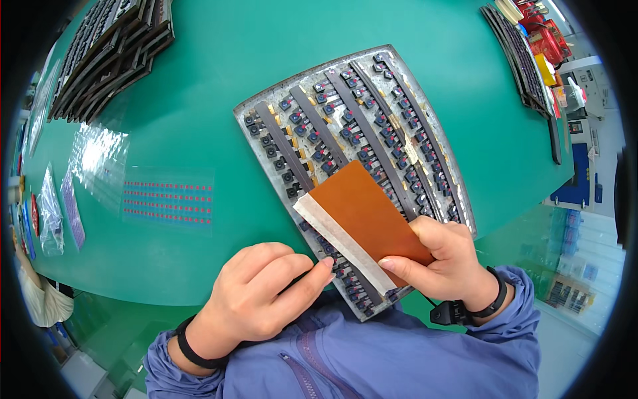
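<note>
Both hands work low over the near end of a grey component tray (260,108). Right hand (445,259) grasps an orange-brown card (365,213) with a pale strip along its lower-left edge – thumb and fingers pinch its near corner, card held tilted over the tray's near rows. Left hand (259,292) is curled, fingers closed on a thin dark tool that is mostly hidden, tip pointing at the tray edge just below the card's strip. Black wrist straps on both arms, blue sleeves.

Tray sits at the table's near edge, angled away, its rows of small dark square parts between long dark strips looking filled wherever visible; rows under the card are covered, so how much is handled and how much remains can't be told – judging by the hand position, work sits at the near rows.

Surface is a green mat (199,80). Stack of dark empty trays (109,53) far left, clear sheet with red dot rows (167,199) left of the hands, plastic bags (50,213) at the left edge, more dark trays (522,63) and red items far right. Pale floor beyond the table.
</note>
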A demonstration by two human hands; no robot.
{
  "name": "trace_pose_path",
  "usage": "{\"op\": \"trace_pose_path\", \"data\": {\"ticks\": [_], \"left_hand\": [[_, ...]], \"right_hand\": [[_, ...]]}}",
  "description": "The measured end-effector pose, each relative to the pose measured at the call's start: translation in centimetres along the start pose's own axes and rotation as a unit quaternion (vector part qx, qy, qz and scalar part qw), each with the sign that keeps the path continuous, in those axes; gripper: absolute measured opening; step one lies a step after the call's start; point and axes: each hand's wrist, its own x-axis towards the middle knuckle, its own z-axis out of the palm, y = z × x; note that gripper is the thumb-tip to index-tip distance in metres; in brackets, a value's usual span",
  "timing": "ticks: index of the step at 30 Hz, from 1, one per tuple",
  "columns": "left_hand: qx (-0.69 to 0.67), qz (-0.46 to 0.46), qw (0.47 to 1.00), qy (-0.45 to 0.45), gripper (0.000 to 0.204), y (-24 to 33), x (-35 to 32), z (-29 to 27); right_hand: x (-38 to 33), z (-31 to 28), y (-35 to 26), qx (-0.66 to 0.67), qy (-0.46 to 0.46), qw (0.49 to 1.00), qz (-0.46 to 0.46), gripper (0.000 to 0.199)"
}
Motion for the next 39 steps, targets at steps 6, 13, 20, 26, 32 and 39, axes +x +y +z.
{"op": "trace_pose_path", "data": {"ticks": [6, 13, 20, 26, 32, 39], "left_hand": [[0.025, 0.002, 1.0, 0.011, 0.031, -0.02, 0.15, 0.33], [0.013, 0.009, 1.0, 0.013, 0.032, -0.34, 0.03, 0.54], [0.03, -0.006, 0.999, 0.027, 0.028, -0.15, 0.16, 0.4], [0.023, -0.004, 0.999, 0.031, 0.027, -0.08, 0.21, 0.33], [0.028, -0.031, 0.999, 0.031, 0.035, 0.05, 0.12, 0.68], [0.032, -0.045, 0.998, 0.041, 0.035, 0.14, 0.24, 0.67]], "right_hand": [[0.1, 0.03, 0.16, 0.003, 0.0, 1.0, 0.002, 0.02], [0.08, 0.14, 0.09, 0.033, 0.012, 0.999, 0.019, 0.02], [0.16, -0.05, -0.15, -0.003, 0.005, 1.0, 0.007, 0.019], [0.21, 0.05, -0.18, -0.005, 0.011, 1.0, 0.01, 0.019], [0.24, 0.08, -0.24, -0.004, 0.004, 1.0, 0.012, 0.019], [0.25, 0.27, -0.42, 0.029, 0.023, 0.999, 0.034, 0.02]]}}
